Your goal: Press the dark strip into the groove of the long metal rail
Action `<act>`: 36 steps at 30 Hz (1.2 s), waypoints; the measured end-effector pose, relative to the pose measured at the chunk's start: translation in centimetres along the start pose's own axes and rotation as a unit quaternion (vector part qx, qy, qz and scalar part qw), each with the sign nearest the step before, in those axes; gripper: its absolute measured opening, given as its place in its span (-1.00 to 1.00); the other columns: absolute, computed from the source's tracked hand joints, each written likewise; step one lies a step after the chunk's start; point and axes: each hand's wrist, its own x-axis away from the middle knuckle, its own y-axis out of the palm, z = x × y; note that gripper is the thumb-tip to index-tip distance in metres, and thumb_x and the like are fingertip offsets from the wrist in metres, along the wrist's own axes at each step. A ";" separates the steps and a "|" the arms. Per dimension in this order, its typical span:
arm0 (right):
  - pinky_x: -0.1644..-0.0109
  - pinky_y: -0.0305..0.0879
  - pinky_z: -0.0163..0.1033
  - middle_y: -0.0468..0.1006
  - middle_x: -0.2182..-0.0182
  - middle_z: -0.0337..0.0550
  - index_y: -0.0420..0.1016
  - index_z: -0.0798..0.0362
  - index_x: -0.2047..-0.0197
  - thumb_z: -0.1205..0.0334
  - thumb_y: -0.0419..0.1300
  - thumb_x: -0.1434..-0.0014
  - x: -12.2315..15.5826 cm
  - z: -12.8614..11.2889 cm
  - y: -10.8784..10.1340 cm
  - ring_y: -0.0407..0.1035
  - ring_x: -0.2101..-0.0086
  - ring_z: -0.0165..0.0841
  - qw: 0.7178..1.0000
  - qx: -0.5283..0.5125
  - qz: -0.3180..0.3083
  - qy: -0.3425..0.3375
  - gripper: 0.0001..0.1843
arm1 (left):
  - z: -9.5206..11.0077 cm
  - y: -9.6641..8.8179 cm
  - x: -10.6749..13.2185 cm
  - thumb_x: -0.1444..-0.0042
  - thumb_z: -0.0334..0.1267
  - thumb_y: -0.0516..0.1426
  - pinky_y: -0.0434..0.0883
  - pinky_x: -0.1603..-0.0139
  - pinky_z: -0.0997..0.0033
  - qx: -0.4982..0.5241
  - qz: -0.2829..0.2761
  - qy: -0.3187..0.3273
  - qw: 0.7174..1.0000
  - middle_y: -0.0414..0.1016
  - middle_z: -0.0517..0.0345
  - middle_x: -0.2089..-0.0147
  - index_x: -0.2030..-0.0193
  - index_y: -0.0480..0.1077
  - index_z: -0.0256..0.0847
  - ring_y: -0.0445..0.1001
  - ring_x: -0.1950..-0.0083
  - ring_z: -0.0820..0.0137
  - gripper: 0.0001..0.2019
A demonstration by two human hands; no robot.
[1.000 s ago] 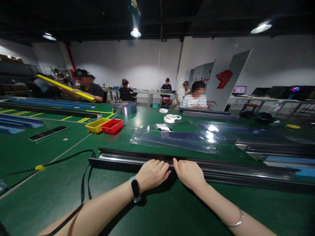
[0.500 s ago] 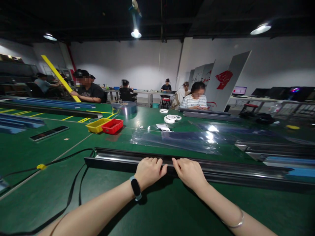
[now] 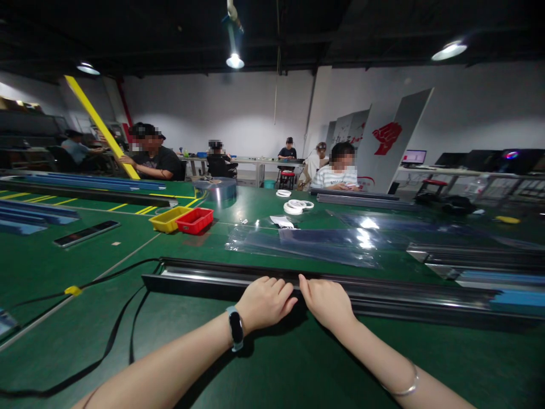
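Observation:
A long black channel profile (image 3: 200,282) lies across the green table (image 3: 272,375) in front of me. Its hollow side faces up, and a bright strip shows inside near the left end. My left hand (image 3: 264,301), with a band on the wrist, is curled over the profile near its middle. Close beside it, my right hand (image 3: 326,301) grips the same profile, thumb toward the left hand. Both sets of fingertips are hidden behind the profile's wall. A black strap (image 3: 114,335) loops by the left end.
Beyond the profile lie clear plastic film (image 3: 306,244), white tape rolls (image 3: 293,206), a red tray (image 3: 196,220) and a yellow tray (image 3: 170,217). A phone (image 3: 87,233) rests at left. More profiles (image 3: 477,261) lie at right. Across the table, a person (image 3: 157,159) holds a yellow strip (image 3: 102,128).
My left hand has slid slightly right along the profile, toward my right hand. The profile's left end sits a little farther left. The co-worker's yellow strip has risen slightly.

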 end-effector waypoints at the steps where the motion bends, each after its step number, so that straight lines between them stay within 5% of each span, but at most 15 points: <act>1: 0.60 -0.22 -0.30 0.44 0.66 -0.16 0.45 0.12 0.45 0.24 -0.20 -0.22 0.0 0.0 0.0 0.31 0.63 -0.45 1.000 -0.005 0.001 0.006 -0.56 | 0.0 0.0 0.0 -0.17 -0.14 -0.15 0.18 0.40 0.36 0.001 -0.002 -0.003 1.000 0.31 0.14 0.43 0.32 0.24 -0.22 0.31 0.40 0.38 -0.75; 25: 0.57 -0.11 -0.31 0.46 0.64 -0.15 0.42 0.09 0.55 0.16 -0.21 -0.22 -0.1 -0.2 -0.4 0.34 0.59 -0.42 0.998 -0.038 0.013 0.044 -0.50 | -0.1 0.0 0.0 -0.17 -0.06 -0.16 0.24 0.40 0.37 -0.005 0.014 -0.009 1.000 0.35 0.12 0.46 0.34 0.25 -0.23 0.36 0.41 0.38 -0.69; 36: 0.53 -0.08 -0.33 0.46 0.62 -0.11 0.39 0.10 0.62 0.06 -0.22 -0.21 0.0 -0.7 -0.8 0.33 0.56 -0.43 0.994 -0.049 0.031 0.096 -0.44 | -1.3 0.4 1.1 -0.17 -0.08 -0.13 0.21 0.44 0.41 -0.031 0.046 -0.098 0.994 0.35 0.10 0.55 0.49 0.29 -0.24 0.35 0.48 0.41 -0.64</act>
